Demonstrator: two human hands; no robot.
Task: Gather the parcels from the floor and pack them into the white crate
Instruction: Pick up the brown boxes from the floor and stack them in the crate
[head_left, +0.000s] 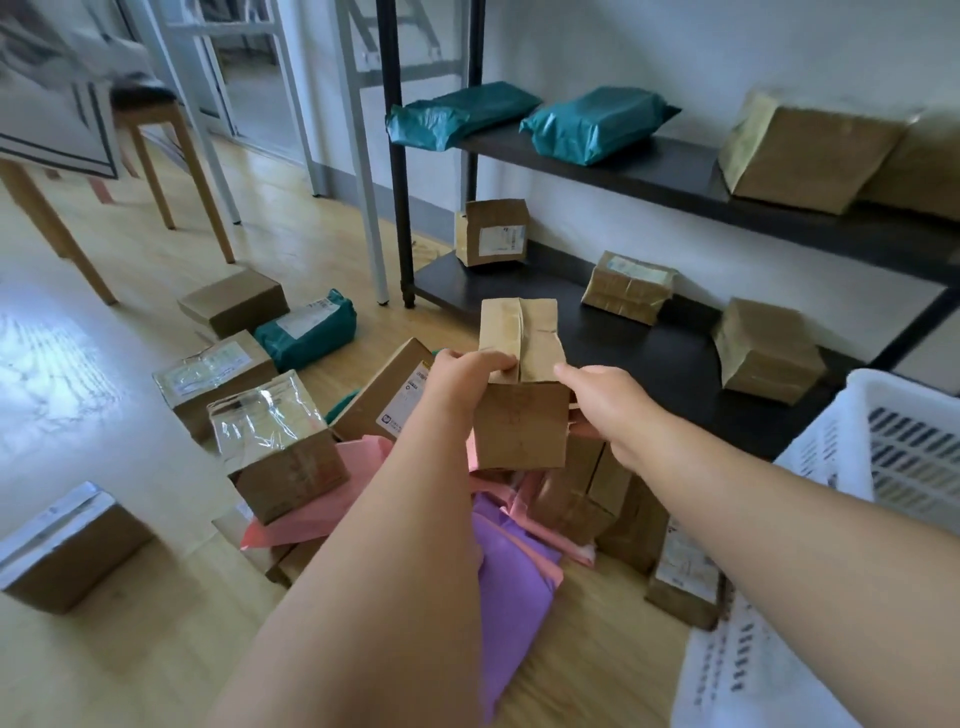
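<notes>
Here, closest in and beneath both forearms, a purple mailer (511, 597) lies on the wooden floor (130, 665) among pink ones (311, 525). Above it, the left hand (462, 374) and right hand (608, 410) grip a brown paper parcel (519, 421) by its folded top and side, lifted off the pile. Right of the right hand stands the white crate (893, 452); its contents are hidden. Just beyond the left hand, a cardboard box (387, 395) bears a white label, unreadable. Farther off, brown parcels sit on a black shelf (649, 353).
</notes>
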